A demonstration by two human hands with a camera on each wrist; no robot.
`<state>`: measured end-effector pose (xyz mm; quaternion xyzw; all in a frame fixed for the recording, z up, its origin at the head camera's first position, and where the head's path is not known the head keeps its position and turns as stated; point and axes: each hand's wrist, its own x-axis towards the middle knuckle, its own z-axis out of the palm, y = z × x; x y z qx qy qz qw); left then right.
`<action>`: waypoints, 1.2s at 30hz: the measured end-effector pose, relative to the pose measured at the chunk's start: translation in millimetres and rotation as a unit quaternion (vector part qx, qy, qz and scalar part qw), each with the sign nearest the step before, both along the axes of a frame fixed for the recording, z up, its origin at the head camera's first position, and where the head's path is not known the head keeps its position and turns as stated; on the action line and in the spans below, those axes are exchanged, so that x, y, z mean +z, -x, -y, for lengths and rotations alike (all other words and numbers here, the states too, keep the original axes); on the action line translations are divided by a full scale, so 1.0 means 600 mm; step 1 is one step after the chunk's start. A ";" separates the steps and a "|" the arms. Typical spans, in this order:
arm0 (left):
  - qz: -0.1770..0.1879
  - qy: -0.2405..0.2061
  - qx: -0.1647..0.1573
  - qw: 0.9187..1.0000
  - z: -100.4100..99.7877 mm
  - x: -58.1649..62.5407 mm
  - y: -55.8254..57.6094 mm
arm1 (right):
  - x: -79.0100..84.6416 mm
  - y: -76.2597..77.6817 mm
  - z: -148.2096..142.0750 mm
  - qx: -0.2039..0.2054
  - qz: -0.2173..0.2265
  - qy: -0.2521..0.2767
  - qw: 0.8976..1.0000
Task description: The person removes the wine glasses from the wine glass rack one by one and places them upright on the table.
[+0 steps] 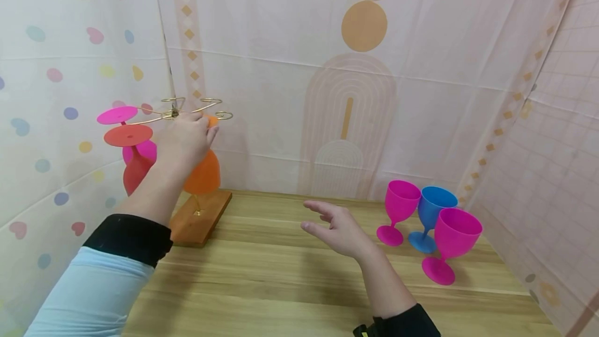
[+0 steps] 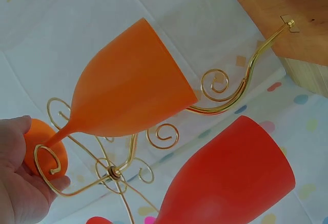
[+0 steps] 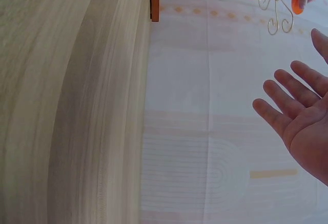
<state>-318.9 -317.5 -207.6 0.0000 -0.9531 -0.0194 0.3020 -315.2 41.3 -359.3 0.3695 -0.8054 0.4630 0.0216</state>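
At the gold wire rack (image 1: 175,112), my left hand (image 1: 184,137) pinches the round foot of an orange goblet (image 1: 204,171) that hangs bowl down. In the left wrist view, a spiral hook (image 2: 51,180) overlaps the goblet's foot and stem near the fingers. To the left on the rack, a red goblet (image 1: 128,135) and a pink goblet (image 1: 117,114) hang upside down by their feet, partly hidden behind my left arm. My right hand (image 1: 339,229) hovers above the table with fingers extended, holding nothing; the right wrist view shows its palm.
Two pink goblets (image 1: 403,197) (image 1: 459,230) and a blue goblet (image 1: 436,206) stand upright on the right of the wooden table (image 1: 281,274). The rack rises from a brown wooden base (image 1: 208,222) at the left. Patterned curtains (image 1: 267,92) enclose the back and sides.
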 end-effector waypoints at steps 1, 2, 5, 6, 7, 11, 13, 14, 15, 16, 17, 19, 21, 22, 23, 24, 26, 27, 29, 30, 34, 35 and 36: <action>-0.004 0.002 -0.003 1.000 -0.001 -0.001 -0.001 | 0.000 0.000 0.000 0.001 0.000 0.000 1.000; -0.008 0.005 -0.008 1.000 -0.002 -0.002 -0.002 | 0.000 0.000 0.000 0.002 0.000 0.001 1.000; -0.017 0.010 -0.018 1.000 -0.006 -0.005 -0.007 | 0.000 0.000 0.001 0.000 -0.004 -0.001 1.000; -0.022 0.011 -0.021 0.999 -0.008 -0.007 -0.009 | 0.001 0.001 0.002 -0.001 -0.005 -0.002 1.000; -0.030 0.014 -0.025 0.999 -0.010 -0.008 -0.010 | 0.001 0.001 0.002 -0.001 -0.006 -0.003 1.000; -0.076 0.033 -0.048 0.995 -0.015 -0.016 -0.012 | 0.001 0.003 0.003 0.001 -0.008 -0.005 1.000; -0.104 0.040 -0.063 0.992 -0.018 -0.021 -0.011 | 0.000 0.004 0.002 0.003 -0.010 -0.005 1.000; -0.113 0.043 -0.069 0.990 -0.019 -0.024 -0.010 | 0.000 0.004 0.002 0.004 -0.011 -0.005 1.000; -0.117 0.042 -0.071 0.990 -0.019 -0.026 -0.009 | 0.000 0.004 0.002 0.005 -0.012 -0.005 1.000; -0.117 0.042 -0.074 0.989 -0.020 -0.029 -0.008 | -0.001 0.004 0.002 0.005 -0.012 -0.005 1.000; -0.118 0.041 -0.081 0.989 -0.022 -0.030 -0.009 | -0.001 0.004 0.002 0.005 -0.013 -0.006 1.000; -0.119 0.039 -0.092 0.988 -0.024 -0.034 -0.010 | -0.002 0.004 0.002 0.005 -0.013 -0.005 1.000; -0.119 0.039 -0.101 0.987 -0.027 -0.036 -0.012 | -0.004 0.005 0.001 0.005 -0.011 -0.003 1.000; -0.123 0.044 -0.106 0.986 -0.029 -0.038 -0.013 | -0.004 0.004 0.001 0.004 -0.010 -0.003 1.000; -0.126 0.048 -0.110 0.985 -0.031 -0.039 -0.014 | -0.004 0.005 0.001 0.004 -0.010 -0.004 1.000; -0.126 0.052 -0.110 0.984 -0.032 -0.040 -0.015 | -0.004 0.005 0.001 0.004 -0.009 -0.004 1.000; -0.122 0.058 -0.108 0.985 -0.036 -0.042 -0.018 | -0.003 0.005 0.002 0.003 -0.010 -0.006 1.000; -0.119 0.062 -0.106 0.985 -0.039 -0.043 -0.020 | -0.003 0.005 0.002 0.002 -0.012 -0.008 1.000; -0.113 0.068 -0.104 0.986 -0.043 -0.046 -0.023 | -0.003 0.006 0.002 0.000 -0.015 -0.011 1.000; -0.113 0.073 -0.103 0.986 -0.045 -0.048 -0.024 | -0.004 0.006 0.002 -0.001 -0.016 -0.011 1.000; -0.123 0.093 -0.111 0.982 -0.051 -0.058 -0.025 | -0.005 0.006 0.002 -0.002 -0.016 -0.013 1.000; -0.129 0.096 -0.116 0.980 -0.053 -0.060 -0.024 | -0.005 0.006 0.002 -0.002 -0.016 -0.013 1.000; -0.136 0.099 -0.121 0.978 -0.054 -0.062 -0.024 | -0.005 0.006 0.002 -0.001 -0.015 -0.014 1.000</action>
